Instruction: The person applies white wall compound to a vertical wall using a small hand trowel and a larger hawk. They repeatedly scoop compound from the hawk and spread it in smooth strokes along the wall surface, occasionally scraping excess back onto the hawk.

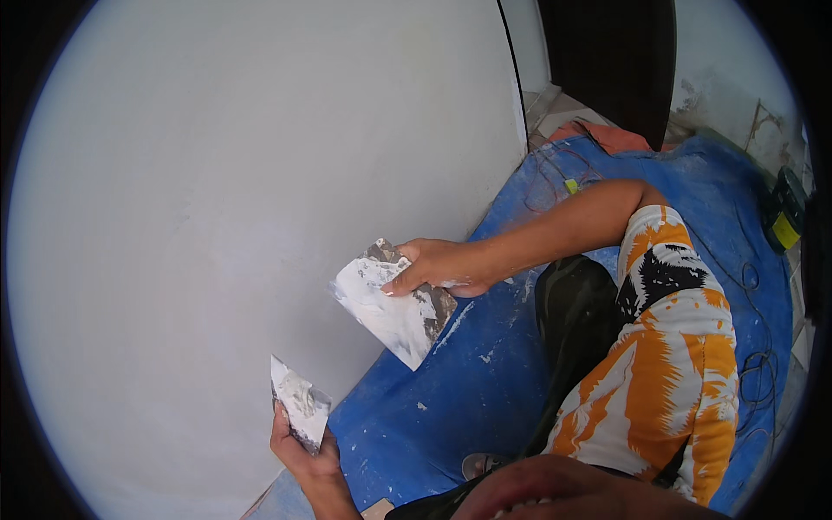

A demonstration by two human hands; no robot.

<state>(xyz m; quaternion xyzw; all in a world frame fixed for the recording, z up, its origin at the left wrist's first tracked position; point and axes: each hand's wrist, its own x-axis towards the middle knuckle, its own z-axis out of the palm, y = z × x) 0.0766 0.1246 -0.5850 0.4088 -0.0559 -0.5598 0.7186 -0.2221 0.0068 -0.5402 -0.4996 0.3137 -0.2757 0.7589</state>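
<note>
My right hand (446, 263) grips a flat, roughly rectangular putty blade (386, 310), its thumb pressed on top. White putty covers most of that blade, with bare grey-brown patches at its edges. Lower and to the left, my left hand (310, 466) is closed around a smaller putty blade (302, 400), also smeared white and pointing up. The two blades are apart. Both are close in front of the pale wall (260, 173); whether either one touches it I cannot tell. Some white putty sticks to my right wrist.
A blue tarp (433, 425) spattered with white covers the floor along the wall. On its right side lie a loose dark cable (756, 368) and a green tool-like object (784, 204). A dark door (607, 61) and an orange-red cloth (615, 137) are at the far end.
</note>
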